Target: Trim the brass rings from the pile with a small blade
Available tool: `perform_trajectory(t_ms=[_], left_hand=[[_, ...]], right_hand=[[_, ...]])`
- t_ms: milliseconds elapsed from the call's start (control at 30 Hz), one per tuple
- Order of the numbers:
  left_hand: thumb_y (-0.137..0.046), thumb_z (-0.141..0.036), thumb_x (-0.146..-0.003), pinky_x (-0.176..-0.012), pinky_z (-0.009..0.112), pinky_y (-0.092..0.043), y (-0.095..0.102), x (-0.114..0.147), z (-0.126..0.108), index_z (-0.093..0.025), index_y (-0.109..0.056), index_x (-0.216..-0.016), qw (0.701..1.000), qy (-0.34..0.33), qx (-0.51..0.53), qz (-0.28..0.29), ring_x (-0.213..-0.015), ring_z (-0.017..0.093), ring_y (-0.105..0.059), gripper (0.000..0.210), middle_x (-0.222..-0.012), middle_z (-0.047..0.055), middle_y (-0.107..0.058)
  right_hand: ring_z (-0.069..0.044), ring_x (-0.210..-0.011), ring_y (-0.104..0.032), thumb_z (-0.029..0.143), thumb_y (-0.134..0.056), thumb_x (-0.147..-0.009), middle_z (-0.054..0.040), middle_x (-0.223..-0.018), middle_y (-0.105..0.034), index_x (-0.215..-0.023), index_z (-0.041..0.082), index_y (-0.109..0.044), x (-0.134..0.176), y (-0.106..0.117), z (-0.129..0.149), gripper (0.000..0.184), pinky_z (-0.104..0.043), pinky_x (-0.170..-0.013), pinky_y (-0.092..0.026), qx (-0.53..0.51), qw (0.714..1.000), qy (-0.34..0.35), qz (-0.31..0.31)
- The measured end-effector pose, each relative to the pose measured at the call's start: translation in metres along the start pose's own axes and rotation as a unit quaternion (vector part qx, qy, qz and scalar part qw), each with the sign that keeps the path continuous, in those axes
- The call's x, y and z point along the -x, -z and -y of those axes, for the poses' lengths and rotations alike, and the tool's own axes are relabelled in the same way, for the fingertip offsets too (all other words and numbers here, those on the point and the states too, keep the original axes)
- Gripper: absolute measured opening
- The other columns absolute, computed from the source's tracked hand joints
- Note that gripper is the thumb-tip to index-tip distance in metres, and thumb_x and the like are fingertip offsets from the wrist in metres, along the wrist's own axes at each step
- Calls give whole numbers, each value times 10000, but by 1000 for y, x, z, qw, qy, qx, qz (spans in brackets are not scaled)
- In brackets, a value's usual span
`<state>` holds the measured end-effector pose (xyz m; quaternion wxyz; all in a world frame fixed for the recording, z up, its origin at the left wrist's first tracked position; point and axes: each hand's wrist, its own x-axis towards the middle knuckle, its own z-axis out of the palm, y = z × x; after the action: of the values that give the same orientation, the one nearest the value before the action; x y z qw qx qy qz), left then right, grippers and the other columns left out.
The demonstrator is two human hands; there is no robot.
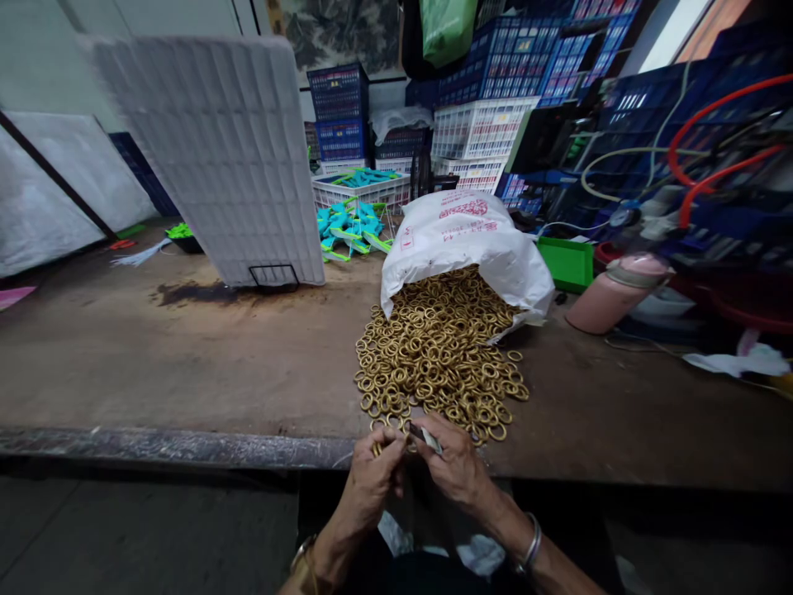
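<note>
A large heap of gold-coloured rings spills from a white woven sack toward the table's front edge. Just in front of the heap, my left hand is closed, with at least one gold ring between its fingers. Close beside it, my right hand is closed around a small knife-like tool with a dark tip and a pale part. The tip meets the left fingertips; my fingers hide what lies exactly between them.
A tall, pale ribbed panel stands on the wooden table at left. Turquoise and green plastic pieces lie behind the heap. On the right are a green tray and a pink bottle. Stacked crates fill the back.
</note>
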<state>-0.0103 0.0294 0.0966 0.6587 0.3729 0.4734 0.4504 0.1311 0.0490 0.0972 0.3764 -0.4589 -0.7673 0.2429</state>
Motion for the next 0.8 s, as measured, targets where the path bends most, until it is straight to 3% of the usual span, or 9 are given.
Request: perform_trajectory(t_ms=[200,433,633,800], left_hand=[[-556,-425,-702,-352,180,-313,-1,-2,0,-147,-521,-709,995,-21,-92,-30,-347,60,-334,280,-442,-76,-395],[-532,-284,-731,-509,182,-370,-3,-1,0,-142,-554,-640,982,-121,-140,-33,-530,86,-425,170,-578,-29,-472],[-544,-378,-730,-355,174,-320,-2,2,-3,-153,-536,-724,997,-5,-80,2,-371,66,-335,225,-447,-68,-395],[-591,-354,-709,-347,156,-329,1,1,-2,-158,-538,-837,998,44,6,44,-385,55,-359,240,-510,-61,-448]], right_hand=[[-121,-644,-505,197,-417,-804,5,-698,-561,-779,193,-542,-1,1,3,127,-224,-604,-379,-14,993,-92,66],[-106,-621,-448,342,-386,-825,23,-654,-498,-699,173,-512,-6,1,6,246,-212,-571,-365,-114,975,-174,76],[-95,-590,-406,334,-441,-771,42,-624,-442,-672,177,-483,-4,-5,0,190,-200,-529,-345,-135,967,-207,56],[-93,-567,-399,359,-444,-771,46,-605,-428,-667,180,-477,-2,-7,-5,209,-199,-514,-337,-141,965,-217,31]])
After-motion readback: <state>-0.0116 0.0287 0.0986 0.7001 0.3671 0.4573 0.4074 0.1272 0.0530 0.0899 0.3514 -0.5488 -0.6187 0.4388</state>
